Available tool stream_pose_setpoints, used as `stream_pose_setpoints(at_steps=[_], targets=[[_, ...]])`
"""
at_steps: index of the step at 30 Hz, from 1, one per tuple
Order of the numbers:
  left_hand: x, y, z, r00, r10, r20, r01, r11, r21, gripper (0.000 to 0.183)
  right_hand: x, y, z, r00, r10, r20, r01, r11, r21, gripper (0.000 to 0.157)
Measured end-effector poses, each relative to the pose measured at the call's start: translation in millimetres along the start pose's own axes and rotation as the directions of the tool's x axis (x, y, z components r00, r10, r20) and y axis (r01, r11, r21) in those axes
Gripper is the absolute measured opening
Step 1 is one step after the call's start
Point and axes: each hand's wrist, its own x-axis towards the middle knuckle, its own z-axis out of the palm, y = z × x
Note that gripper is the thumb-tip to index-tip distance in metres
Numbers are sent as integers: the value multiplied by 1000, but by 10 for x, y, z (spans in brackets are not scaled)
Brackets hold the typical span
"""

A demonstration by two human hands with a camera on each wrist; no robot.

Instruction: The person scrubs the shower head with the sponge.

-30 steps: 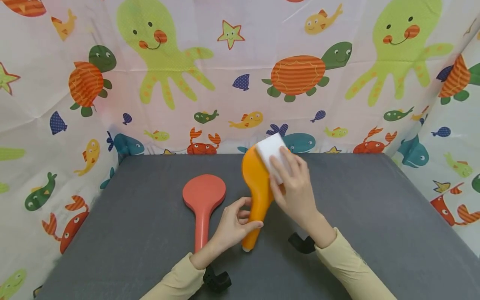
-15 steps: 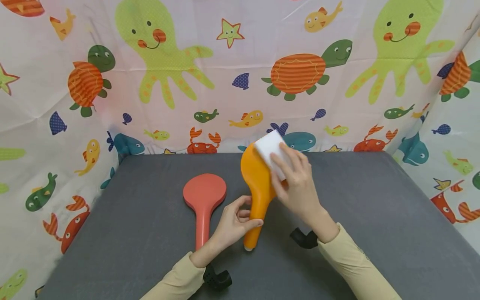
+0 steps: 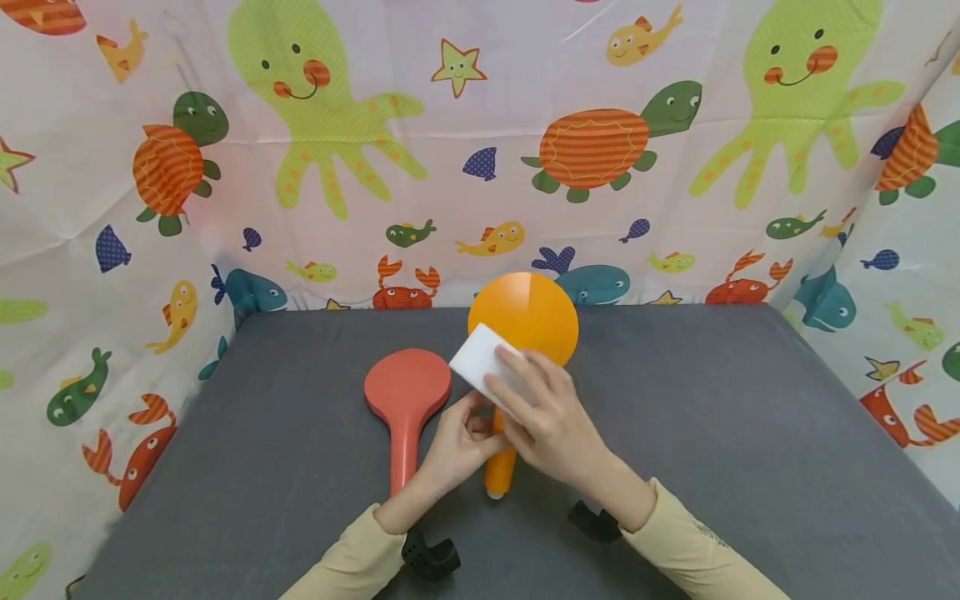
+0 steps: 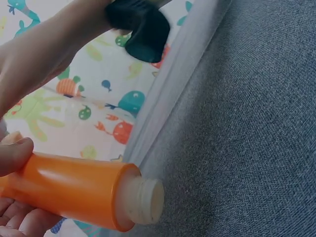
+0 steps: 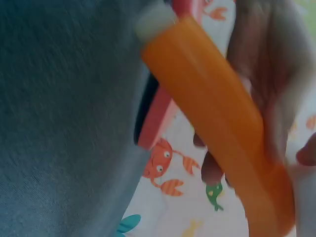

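My left hand (image 3: 453, 446) grips the handle of an orange round-headed paddle (image 3: 543, 312), held upright over the grey table. The handle's end carries a whitish plug (image 4: 148, 200), seen close up in the left wrist view. My right hand (image 3: 562, 425) holds a white sponge block (image 3: 480, 360) between thumb and fingers. In the head view the block overlaps the paddle where head meets handle, just above the left hand. The right wrist view shows the orange handle (image 5: 207, 94) slanting across, blurred. A red paddle (image 3: 408, 387) lies left of my left hand, its lower handle hidden behind the wrist.
A grey cloth-covered table (image 3: 285, 450) spreads under both arms. Behind and at the sides hangs a white curtain (image 3: 360, 242) printed with sea animals. A black wrist mount (image 3: 431, 557) sits at my left wrist, another black mount (image 3: 596, 521) at the right.
The sponge and right hand have moved down and left from the paddle's upper right edge to the neck. The orange paddle has turned so its round face shows fully.
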Motion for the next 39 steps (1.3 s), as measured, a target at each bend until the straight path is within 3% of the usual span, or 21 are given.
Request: stream_pose_setpoints(at_steps=[3,6,10,13,15,18,20,23,25,28,32,34,36,39], targets=[[2,11,4,1000,-5,-1,5,1000,2,47,2,10,-6,1000,-23,5,23,1000,13,40],[1,52,17,999,-34,12,34,999,-21,45,33,172,-75,991,84,-108,-78,995,54,37],[-21,205,21,998,-57,29,59,997,-43,43,52,410,-163,929,285,-236,-262,957,124,39],[-30,307,25,996,-78,31,78,996,-31,41,20,469,-167,902,350,-251,-324,936,140,44],[-28,321,26,995,-90,32,91,996,-22,42,-14,425,-130,911,329,-248,-303,943,136,42],[-28,318,27,996,-83,27,84,996,-25,41,-67,270,-36,951,217,-220,-199,975,104,37],[-31,305,22,997,-69,20,70,997,-29,42,-102,138,22,977,132,-170,-119,990,80,36],[-22,242,14,998,-53,15,53,998,-33,45,-138,14,47,995,54,-86,-48,997,64,38],[-8,169,5,999,-43,18,43,998,-38,46,-138,35,26,996,48,-80,-43,997,62,38],[6,58,-5,999,-45,19,46,997,-58,46,-112,200,-42,982,121,-148,-111,991,72,37],[1,22,-8,998,-54,19,55,996,-76,45,-90,405,-137,924,309,-225,-295,951,97,41],[-3,23,-8,998,-54,24,55,996,-76,45,-84,413,-153,901,361,-239,-343,932,114,45],[-3,26,-8,999,-46,26,47,996,-75,45,-84,355,-130,905,346,-246,-326,938,121,44],[7,23,-10,999,-30,21,32,997,-76,44,-101,182,-44,951,227,-211,-209,973,101,38]])
